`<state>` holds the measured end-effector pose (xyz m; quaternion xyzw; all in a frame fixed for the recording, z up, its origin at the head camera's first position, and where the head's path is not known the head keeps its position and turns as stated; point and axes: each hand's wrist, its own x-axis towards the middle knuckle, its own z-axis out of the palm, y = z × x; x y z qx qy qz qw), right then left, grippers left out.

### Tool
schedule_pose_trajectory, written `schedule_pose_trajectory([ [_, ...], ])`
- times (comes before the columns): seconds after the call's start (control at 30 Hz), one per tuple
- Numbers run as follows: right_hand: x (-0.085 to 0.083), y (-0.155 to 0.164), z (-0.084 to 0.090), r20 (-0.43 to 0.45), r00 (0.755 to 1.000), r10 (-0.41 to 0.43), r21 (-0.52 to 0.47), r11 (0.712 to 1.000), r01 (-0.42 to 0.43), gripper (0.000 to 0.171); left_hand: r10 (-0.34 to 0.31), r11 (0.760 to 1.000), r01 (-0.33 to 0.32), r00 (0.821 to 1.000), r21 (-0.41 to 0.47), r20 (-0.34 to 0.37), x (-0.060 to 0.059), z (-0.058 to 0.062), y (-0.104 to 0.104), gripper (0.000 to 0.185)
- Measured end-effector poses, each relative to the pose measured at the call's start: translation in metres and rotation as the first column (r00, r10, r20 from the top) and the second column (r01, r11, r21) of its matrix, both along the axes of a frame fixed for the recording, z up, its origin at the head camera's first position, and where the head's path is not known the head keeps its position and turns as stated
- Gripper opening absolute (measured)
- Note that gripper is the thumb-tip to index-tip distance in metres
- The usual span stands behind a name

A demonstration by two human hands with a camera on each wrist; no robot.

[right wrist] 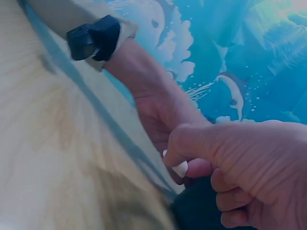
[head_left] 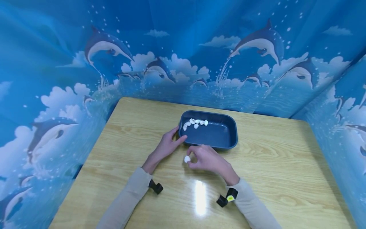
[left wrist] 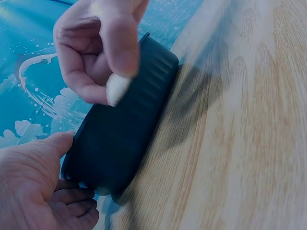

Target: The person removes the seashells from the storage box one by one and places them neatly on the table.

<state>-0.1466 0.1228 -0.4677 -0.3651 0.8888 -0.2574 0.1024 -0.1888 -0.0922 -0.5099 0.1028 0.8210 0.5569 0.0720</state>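
Note:
A dark blue rectangular basin [head_left: 220,135] stands near the table's back edge. Several small white shell-like pieces [head_left: 197,121] lie inside it, mostly toward the back left. My left hand [head_left: 167,144] holds the basin's left end, its thumb at the rim and its fingers low against the outside, as the left wrist view shows. Just in front of the basin, my right hand [head_left: 207,159] pinches one more small white shell [head_left: 187,159] between thumb and index finger, above the table. In the right wrist view, that shell [right wrist: 180,167] is partly covered by the thumb.
The light wooden table [head_left: 280,165] reaches a blue curtain [head_left: 183,38] printed with dolphins, at the back and both sides. Each forearm wears a black wrist camera [head_left: 155,187]. A bright light reflection shows on the tabletop near the front.

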Motion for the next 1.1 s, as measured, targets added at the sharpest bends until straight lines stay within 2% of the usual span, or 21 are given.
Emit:
schedule_pose_trajectory([
  [0.13, 0.001, -0.004, -0.007, 0.018, 1.000, 0.012, 0.032, 0.999, -0.012, 0.024, 0.011, 1.000, -0.011, 1.000, -0.010, 0.022, 0.000, 0.001, 0.000, 0.075],
  [0.33, 0.000, -0.009, -0.020, 0.036, 0.999, 0.029, 0.014, 0.999, -0.029, 0.022, 0.027, 0.999, -0.026, 0.999, -0.022, 0.033, 0.001, 0.002, 0.001, 0.070],
  [0.57, -0.003, -0.010, -0.034, 0.003, 1.000, 0.019, 0.004, 1.000, -0.019, 0.022, 0.020, 1.000, -0.020, 1.000, -0.023, 0.021, 0.000, 0.000, 0.001, 0.068],
  [0.8, -0.004, -0.011, -0.039, -0.031, 0.999, -0.014, 0.010, 1.000, 0.014, 0.023, 0.022, 1.000, -0.022, 1.000, -0.016, -0.001, 0.000, 0.000, 0.001, 0.067],
  [1.1, -0.005, -0.011, -0.040, 0.002, 1.000, -0.028, 0.019, 0.999, 0.027, 0.023, 0.019, 1.000, -0.019, 1.000, -0.008, 0.012, -0.001, -0.001, 0.001, 0.067],
])
